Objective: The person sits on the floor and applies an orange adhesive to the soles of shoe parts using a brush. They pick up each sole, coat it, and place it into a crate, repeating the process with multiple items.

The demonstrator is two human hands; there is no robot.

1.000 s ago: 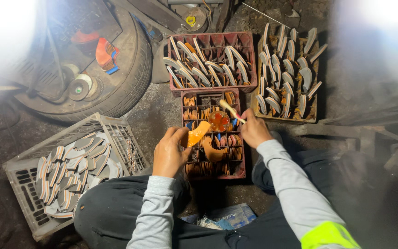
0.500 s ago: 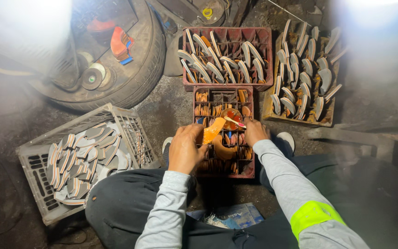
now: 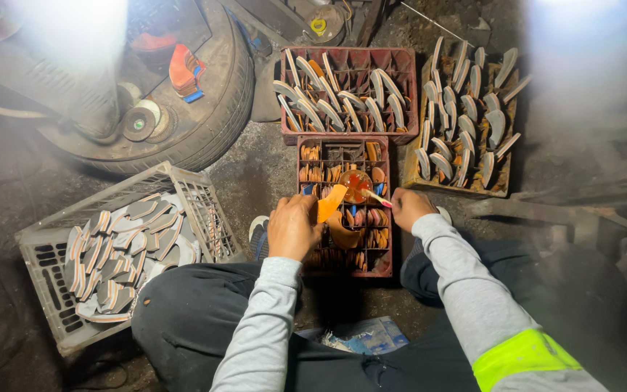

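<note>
The left hand (image 3: 293,226) grips a curved orange sole piece (image 3: 330,202), its tip now raised upright over the red crate (image 3: 343,272) between the person's knees; a second earlier the piece lay flatter and lower in the same grasp. Just to its right, the right hand (image 3: 409,208) pinches a thin brush (image 3: 375,197) whose head reaches toward a small open pot of reddish glue (image 3: 355,181) sitting in the crate just beyond the fingers. That hand has drawn in toward the body, so brush and piece sit closer together than before, and the work looks to have reached the coating of this piece. Beneath both hands, the crate's compartments hold more orange pieces stacked on edge. Beyond them stands a second red crate (image 3: 350,135) filled with grey-and-white soles, and further right of the right hand a wooden tray (image 3: 453,185) of the same. Left of the left hand, a grey plastic basket (image 3: 197,203) holds layered soles; behind it lies a tyre (image 3: 205,127).
</note>
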